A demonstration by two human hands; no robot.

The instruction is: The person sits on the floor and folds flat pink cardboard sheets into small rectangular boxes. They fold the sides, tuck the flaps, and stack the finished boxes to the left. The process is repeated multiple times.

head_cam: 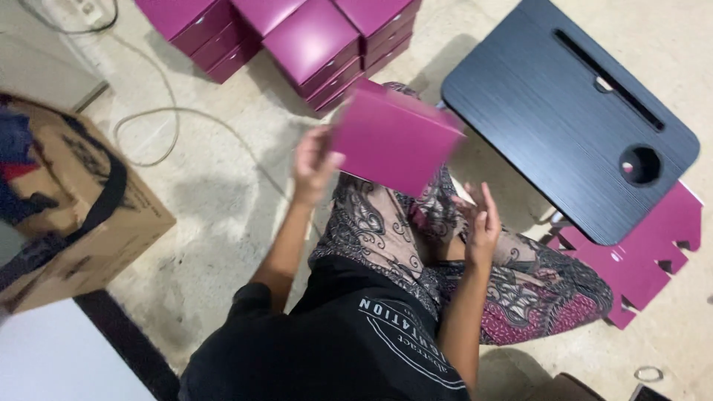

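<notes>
Left hand (312, 165) gripping magenta box (395, 139) by its edge; right hand (481, 221) open, just below box. Stacked magenta boxes (297, 37) beyond it.

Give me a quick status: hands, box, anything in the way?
Left hand grips magenta box, raised. Right hand open, empty. Black lap table close beside.

We see soft, even indoor light, faint shadows on the floor (223, 193), and motion blur on the magenta box (394, 141)
</notes>
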